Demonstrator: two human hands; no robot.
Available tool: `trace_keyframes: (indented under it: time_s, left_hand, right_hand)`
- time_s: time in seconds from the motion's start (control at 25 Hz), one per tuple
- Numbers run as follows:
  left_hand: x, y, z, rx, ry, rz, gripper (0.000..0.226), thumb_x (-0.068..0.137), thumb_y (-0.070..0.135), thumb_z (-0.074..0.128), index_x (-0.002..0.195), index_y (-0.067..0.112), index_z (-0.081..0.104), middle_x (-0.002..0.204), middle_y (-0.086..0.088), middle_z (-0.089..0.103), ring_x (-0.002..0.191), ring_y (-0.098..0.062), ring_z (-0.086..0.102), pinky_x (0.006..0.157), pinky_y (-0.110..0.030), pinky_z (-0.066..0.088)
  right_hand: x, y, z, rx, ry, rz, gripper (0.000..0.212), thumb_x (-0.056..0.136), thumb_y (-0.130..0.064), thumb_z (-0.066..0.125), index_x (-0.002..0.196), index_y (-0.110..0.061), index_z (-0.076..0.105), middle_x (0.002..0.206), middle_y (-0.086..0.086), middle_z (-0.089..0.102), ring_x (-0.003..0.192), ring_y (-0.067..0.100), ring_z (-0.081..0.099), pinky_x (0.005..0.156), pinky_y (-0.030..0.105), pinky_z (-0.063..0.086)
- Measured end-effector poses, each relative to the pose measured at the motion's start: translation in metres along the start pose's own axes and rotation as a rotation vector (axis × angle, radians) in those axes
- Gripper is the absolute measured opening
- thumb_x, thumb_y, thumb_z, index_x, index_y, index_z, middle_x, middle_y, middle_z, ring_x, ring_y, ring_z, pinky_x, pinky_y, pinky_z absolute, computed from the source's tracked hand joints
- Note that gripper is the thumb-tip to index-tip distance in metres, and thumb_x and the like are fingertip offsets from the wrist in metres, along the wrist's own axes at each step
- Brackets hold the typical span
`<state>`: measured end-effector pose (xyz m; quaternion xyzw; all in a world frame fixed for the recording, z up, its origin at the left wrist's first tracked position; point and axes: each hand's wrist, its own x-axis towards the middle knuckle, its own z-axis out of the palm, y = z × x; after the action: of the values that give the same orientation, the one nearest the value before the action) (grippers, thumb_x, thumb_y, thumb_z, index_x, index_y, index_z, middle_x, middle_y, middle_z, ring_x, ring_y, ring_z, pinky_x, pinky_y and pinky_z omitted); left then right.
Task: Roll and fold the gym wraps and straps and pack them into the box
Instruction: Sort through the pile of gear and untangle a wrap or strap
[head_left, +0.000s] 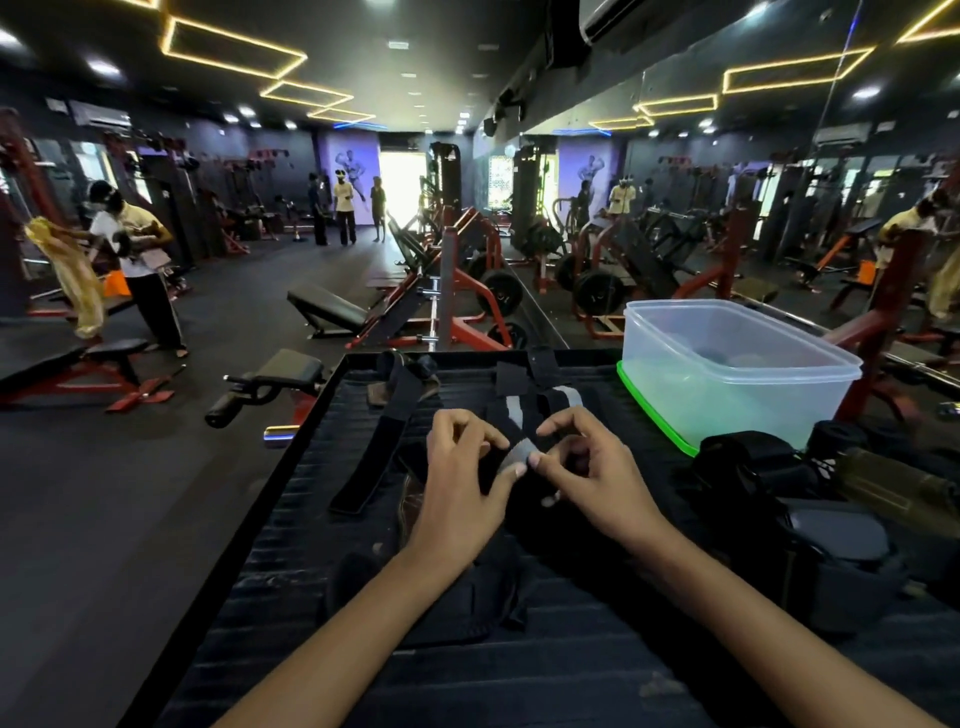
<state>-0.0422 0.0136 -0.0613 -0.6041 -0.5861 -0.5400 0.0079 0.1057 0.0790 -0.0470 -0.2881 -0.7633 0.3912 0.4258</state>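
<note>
A black wrap with a grey stripe lies on the dark ribbed mat and runs away from me. Its near end is pinched between both hands: my left hand grips it from the left, my right hand from the right, thumbs meeting on the grey patch. A long black strap lies to the left, a folded black strap further back. The clear plastic box stands at the back right on its green lid. Dark things show faintly inside it.
A pile of black wraps and straps sits right of my hands, with a dark padded item nearer me. Another black item lies under my forearms. Gym benches, weight racks and several people fill the room beyond the table's far edge.
</note>
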Motion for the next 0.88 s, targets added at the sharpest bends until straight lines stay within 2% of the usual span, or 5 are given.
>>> trace_keyframes:
  time_s: [0.12,0.2,0.56,0.76,0.88]
  left_hand:
    - [-0.006,0.01,-0.004,0.052,-0.071,0.102,0.045,0.075,0.041,0.072,0.113,0.02,0.059,0.11,0.011,0.043,0.106,-0.003,0.046,0.091,-0.01,0.038]
    - [-0.003,0.019,-0.005,-0.01,-0.073,0.156,0.052,0.077,0.03,0.073,0.125,0.02,0.055,0.115,0.01,0.045,0.109,0.0,0.047,0.093,-0.01,0.039]
    - [0.051,0.018,-0.043,-0.549,0.136,-0.144,0.018,0.082,0.007,0.069,0.095,0.018,0.07,0.093,-0.002,0.072,0.086,-0.01,0.068,0.08,-0.023,0.053]
    - [0.089,0.013,-0.06,-0.679,0.251,-0.272,0.018,0.085,0.0,0.065,0.088,0.018,0.069,0.085,-0.005,0.069,0.082,-0.017,0.064,0.082,-0.038,0.052]
    - [0.095,0.008,-0.063,-0.862,0.29,-0.417,0.013,0.089,-0.001,0.059,0.094,0.01,0.065,0.086,-0.005,0.067,0.075,-0.015,0.063,0.067,-0.029,0.057]
  right_hand:
    - [0.002,-0.015,0.008,0.323,0.122,0.089,0.012,0.086,-0.004,0.067,0.095,-0.005,0.059,0.059,0.01,0.054,0.05,0.012,0.053,0.053,0.027,0.053]
    - [0.003,-0.029,0.01,0.444,0.174,0.081,0.011,0.086,-0.005,0.067,0.097,-0.005,0.064,0.062,0.003,0.06,0.054,0.009,0.058,0.054,0.025,0.054]
    - [0.044,-0.047,0.008,-0.091,0.141,-0.237,0.044,0.079,-0.027,0.077,0.119,-0.028,0.059,0.085,-0.008,0.063,0.075,0.004,0.059,0.066,0.016,0.045]
    - [0.037,-0.029,0.004,0.307,-0.686,0.249,0.017,0.09,-0.015,0.061,0.101,-0.002,0.062,0.078,0.014,0.071,0.057,0.017,0.068,0.054,0.025,0.055]
    - [0.036,-0.032,0.003,0.437,-0.584,0.213,0.016,0.089,-0.008,0.062,0.104,-0.003,0.062,0.086,0.016,0.071,0.061,0.016,0.068,0.052,0.023,0.053]
